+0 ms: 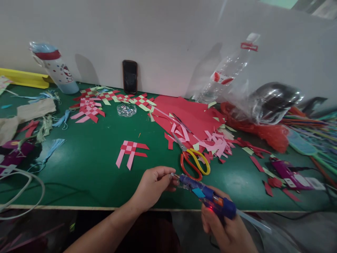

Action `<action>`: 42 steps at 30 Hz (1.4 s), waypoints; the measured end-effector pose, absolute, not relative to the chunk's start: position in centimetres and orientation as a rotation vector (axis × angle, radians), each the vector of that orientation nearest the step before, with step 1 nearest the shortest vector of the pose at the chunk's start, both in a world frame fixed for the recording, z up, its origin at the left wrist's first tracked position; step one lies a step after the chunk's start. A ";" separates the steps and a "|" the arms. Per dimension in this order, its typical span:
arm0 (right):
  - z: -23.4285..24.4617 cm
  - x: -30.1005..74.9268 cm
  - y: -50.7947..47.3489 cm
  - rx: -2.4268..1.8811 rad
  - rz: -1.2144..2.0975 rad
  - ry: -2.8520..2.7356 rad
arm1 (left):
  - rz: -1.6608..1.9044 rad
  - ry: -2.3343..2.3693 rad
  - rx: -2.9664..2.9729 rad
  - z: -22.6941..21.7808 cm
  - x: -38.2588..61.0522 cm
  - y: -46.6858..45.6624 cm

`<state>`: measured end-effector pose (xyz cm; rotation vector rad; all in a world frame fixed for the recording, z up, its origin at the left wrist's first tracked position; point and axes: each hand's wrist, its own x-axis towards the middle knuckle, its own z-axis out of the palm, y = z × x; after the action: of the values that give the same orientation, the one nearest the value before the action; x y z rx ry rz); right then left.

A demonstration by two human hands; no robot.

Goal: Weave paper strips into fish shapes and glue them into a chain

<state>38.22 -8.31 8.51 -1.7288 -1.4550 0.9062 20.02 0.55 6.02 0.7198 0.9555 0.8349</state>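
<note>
My right hand grips a blue hot glue gun, with a red light glowing on its side and a clear glue stick out of its back end. My left hand pinches a small whitish googly eye right at the gun's nozzle; whether they touch I cannot tell. A woven pink and red paper fish lies flat on the green table, beyond my left hand. Scissors with red and yellow handles rest just past the gun. A small clear dish holds several googly eyes.
More woven paper fish lie at the back, beside red paper sheets and paper scraps. A tumbler, a phone and a plastic bottle stand along the wall. Tassels lie left; a cable crosses the front edge.
</note>
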 end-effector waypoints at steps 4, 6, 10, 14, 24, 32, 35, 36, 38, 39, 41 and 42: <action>8.5 38.0 -8.4 -1.729 0.879 -1.444 | 0.832 0.967 0.709 6.2 20.0 0.6; 8.4 38.3 -8.3 -1.721 0.896 -1.476 | 0.832 0.969 0.707 6.2 20.1 0.6; 8.6 38.3 -8.3 -1.709 0.928 -1.500 | 0.843 0.960 0.708 6.0 20.1 0.5; 8.9 37.6 -8.4 -1.738 0.923 -1.410 | 0.844 0.964 0.725 5.8 20.1 0.5; 8.7 38.4 -8.5 -1.679 0.958 -1.474 | 0.841 0.970 0.762 5.7 20.0 0.6; 8.6 37.8 -8.6 -1.745 0.907 -1.413 | 0.841 0.962 0.733 5.8 20.1 0.6; 8.7 37.6 -8.6 -1.756 0.879 -1.397 | 0.838 0.955 0.704 5.9 20.1 0.5; 8.7 37.6 -8.6 -1.760 0.874 -1.397 | 0.838 0.956 0.706 5.8 20.1 0.5; 8.8 37.5 -8.7 -1.765 0.876 -1.406 | 0.839 0.961 0.724 5.8 20.1 0.5; 8.8 37.5 -8.7 -1.767 0.880 -1.411 | 0.840 0.963 0.736 5.8 20.1 0.5; 8.8 37.6 -8.7 -1.773 0.883 -1.415 | 0.842 0.963 0.746 5.8 20.1 0.5; 8.8 37.6 -8.8 -1.778 0.877 -1.416 | 0.842 0.963 0.743 5.8 20.1 0.5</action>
<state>37.65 -8.75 8.77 -1.7777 -1.4159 0.8774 20.06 0.52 5.78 0.7429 0.9630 0.8421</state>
